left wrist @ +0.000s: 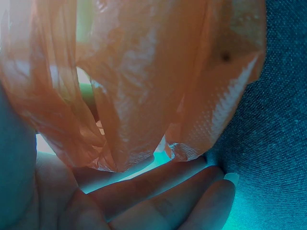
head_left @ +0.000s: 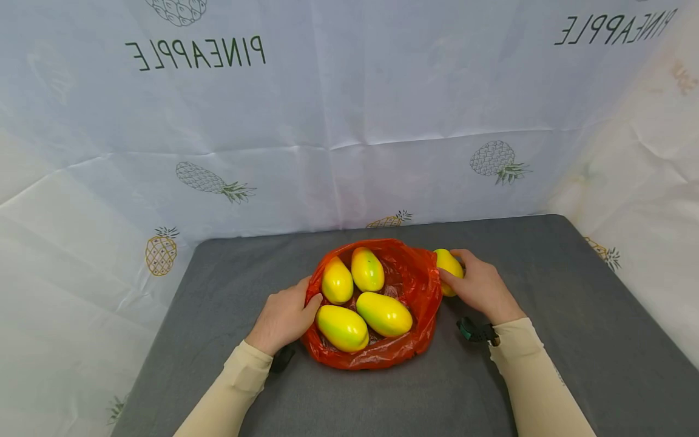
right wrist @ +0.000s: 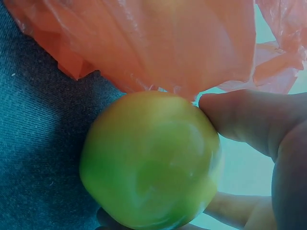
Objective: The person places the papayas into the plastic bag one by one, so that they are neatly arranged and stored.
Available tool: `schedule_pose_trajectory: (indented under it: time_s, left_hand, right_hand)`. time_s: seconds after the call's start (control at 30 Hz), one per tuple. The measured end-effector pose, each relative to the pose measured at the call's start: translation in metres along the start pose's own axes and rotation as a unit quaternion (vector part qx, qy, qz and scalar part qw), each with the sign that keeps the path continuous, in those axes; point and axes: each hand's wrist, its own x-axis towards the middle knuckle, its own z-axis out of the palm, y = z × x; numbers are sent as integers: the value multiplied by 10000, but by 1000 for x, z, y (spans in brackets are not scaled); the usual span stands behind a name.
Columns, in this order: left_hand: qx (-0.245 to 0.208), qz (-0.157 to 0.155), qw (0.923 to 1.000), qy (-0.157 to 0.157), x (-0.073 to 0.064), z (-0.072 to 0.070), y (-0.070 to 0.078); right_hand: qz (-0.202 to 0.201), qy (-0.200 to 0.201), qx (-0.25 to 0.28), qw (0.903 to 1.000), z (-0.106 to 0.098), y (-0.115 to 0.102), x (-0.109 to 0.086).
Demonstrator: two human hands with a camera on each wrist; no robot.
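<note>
A red plastic bag (head_left: 371,360) sits open-mouthed on the table, with several yellow-green mangoes (head_left: 384,314) lying inside. At its left side my left hand (head_left: 284,315) holds the rim, thumb over the edge and fingers outside. The left wrist view shows the thin bag wall (left wrist: 144,86) between thumb and fingers. My right hand (head_left: 483,288) grips another mango (head_left: 450,267) just outside the bag's right edge. In the right wrist view this mango (right wrist: 148,163) is held between thumb and fingers, close against the bag; its underside is hidden.
A dark grey cloth covers the table (head_left: 546,364). Behind it hangs a white curtain (head_left: 338,97) printed with pineapples and lettering, which continues along both sides. Each wrist carries a dark strap, the right wrist strap (head_left: 475,331) showing most clearly.
</note>
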Motion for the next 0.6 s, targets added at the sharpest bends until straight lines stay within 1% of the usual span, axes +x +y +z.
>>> schedule_pose_trajectory:
  time_s: [0.2,0.6]
  left_hand:
    - [-42,-50,10000,-13,-1,1,0]
    - [-121,-152,9998,-10,-1,-1,1]
  right_hand:
    - [-17,43,22,10000,-1,2,-1]
    - [-83,293,2,9995,-9,3,-3]
